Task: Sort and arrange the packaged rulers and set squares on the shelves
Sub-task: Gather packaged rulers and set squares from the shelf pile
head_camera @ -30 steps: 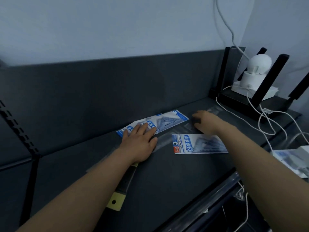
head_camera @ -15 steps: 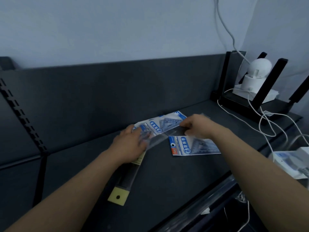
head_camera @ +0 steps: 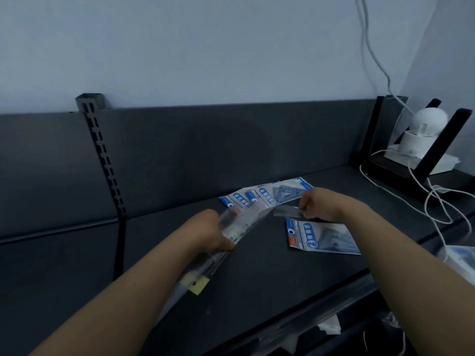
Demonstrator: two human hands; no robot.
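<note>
Your left grip point(head_camera: 208, 232) is curled round the near part of a long clear ruler pack point(head_camera: 244, 220), whose yellow tag point(head_camera: 197, 285) sticks out by your forearm over the dark shelf point(head_camera: 270, 283). Your right grip point(head_camera: 318, 205) pinches the pack's far end, just in front of the blue set square packs point(head_camera: 270, 195) lying by the back panel. A single set square pack point(head_camera: 318, 238) lies flat on the shelf beneath your right wrist, and a white camera point(head_camera: 424, 129) stands far right.

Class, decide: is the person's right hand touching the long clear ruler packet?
Touching. The head view shows the right hand pinching the far end of the long clear ruler packet, fingers curled round it.
</note>
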